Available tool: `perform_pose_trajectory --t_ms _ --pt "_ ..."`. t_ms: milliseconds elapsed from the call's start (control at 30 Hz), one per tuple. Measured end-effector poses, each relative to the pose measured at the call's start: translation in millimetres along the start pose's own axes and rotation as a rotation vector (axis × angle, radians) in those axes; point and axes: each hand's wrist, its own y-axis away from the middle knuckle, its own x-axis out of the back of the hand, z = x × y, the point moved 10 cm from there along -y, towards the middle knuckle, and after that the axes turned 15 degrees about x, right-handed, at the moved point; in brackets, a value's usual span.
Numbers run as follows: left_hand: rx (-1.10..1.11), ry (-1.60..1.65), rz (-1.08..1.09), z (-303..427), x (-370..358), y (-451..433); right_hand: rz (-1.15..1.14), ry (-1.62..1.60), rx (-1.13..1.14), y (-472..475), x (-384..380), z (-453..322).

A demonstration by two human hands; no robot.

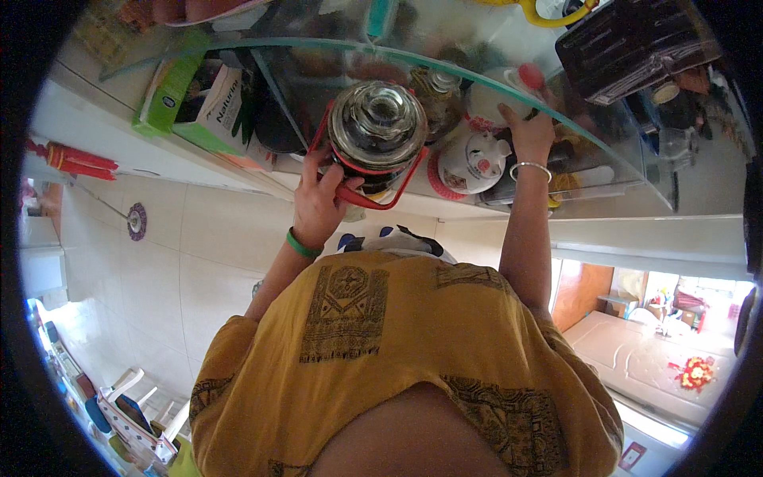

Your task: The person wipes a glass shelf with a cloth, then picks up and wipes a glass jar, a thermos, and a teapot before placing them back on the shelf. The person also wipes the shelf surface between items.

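A large glass jar with a round knobbed glass lid and a red carrying handle stands at the shelf's front. My left hand, with a green band at the wrist, grips the jar's lower side by the handle. Under the curved glass shelf, my right hand is on a white bottle with a red cap. Its thumb lies against the bottle; the other fingers are mostly hidden. Just below that sits a white ceramic bottle with red decoration. Another glass jar stands between, partly behind the lidded jar.
The glass shelf edge curves above my hands. Green-and-white boxes stand left, a dark ridged case upper right. A purple mop head is on the tiled floor. A door shows lower right.
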Motion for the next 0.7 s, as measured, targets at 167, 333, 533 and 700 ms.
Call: perform_pose_trajectory --t_ms 167,333,533,700 --pt "0.038 0.012 -0.012 -2.1 -1.9 -0.7 -0.179 0.308 -0.113 4.7 1.8 -8.6" --pt "0.069 -0.002 -0.008 -0.2 0.5 0.0 0.015 -0.151 0.016 46.6 39.5 -72.3" --pt "0.003 -0.03 -0.012 3.3 -1.1 -0.2 -0.646 -0.035 0.552 150.0 -55.6 -128.8" --pt "0.011 -0.061 -0.008 8.2 -0.6 -2.6 -1.048 0.638 0.746 200.4 -176.6 -92.8"
